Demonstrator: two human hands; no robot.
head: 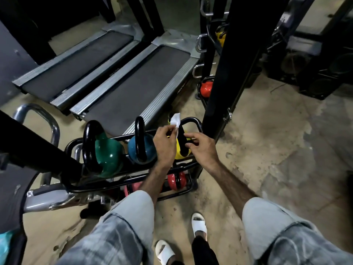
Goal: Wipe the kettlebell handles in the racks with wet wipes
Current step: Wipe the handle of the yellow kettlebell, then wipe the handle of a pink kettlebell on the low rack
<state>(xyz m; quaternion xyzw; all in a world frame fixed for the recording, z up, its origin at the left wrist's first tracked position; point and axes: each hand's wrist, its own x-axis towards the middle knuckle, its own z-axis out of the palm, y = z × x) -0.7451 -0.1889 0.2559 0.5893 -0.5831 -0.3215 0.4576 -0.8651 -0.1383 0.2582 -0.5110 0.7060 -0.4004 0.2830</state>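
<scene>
Fingertips [172, 129] of your left hand [164, 142] pinch the wet wipe [175, 121] just left of the yellow kettlebell's upright handle [182, 142]; your right hand [202, 148], fingers loose, sits just right of it.

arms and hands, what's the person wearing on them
Both the left hand and the right hand are bare, with no gloves, rings or watch visible. The sleeves are light washed grey-blue fabric, denim-like, pushed up to about the elbow, leaving the forearms uncovered.
</scene>
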